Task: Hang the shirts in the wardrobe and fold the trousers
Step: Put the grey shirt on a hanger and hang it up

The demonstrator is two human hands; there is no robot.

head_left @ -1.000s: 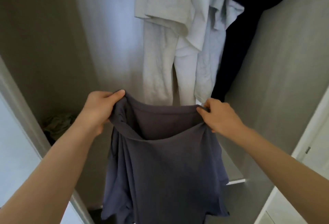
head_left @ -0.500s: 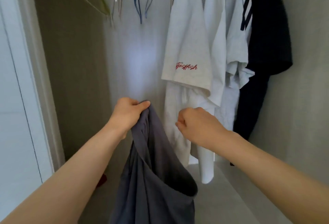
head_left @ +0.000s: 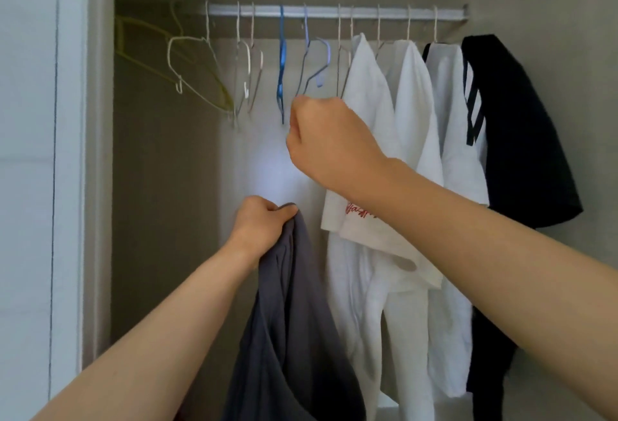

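**Current state.** The left hand grips the dark grey jersey shirt at its upper edge, fingers and thumb curled tight round a bunch of fabric. The shirt hangs from this one hold, in front of the open wardrobe and below the white metal rail. It is not yet on a hanger.

**Change.** One second ago both hands held the shirt spread by its top edge. The right hand has since let go and risen to the row of empty hangers. It now sits at the lower end of the pale lilac wire hanger, just right of the blue plastic hanger. Its fingers are curled into a fist and face away from the camera, so it cannot be told whether they already hold the wire. The view has also tilted up, bringing the rail into sight.

**Meaning for the task.** The step in hand appears to be fetching a hanger for the grey shirt. Three white cotton shirts and a dark navy garment with white stripes already hang at the right of the rail. Trousers are not identifiable in view.

**Next move.** Lifting the hook off the rail calls for a firm one-handed grip; neighbouring hangers stand close and could snag.
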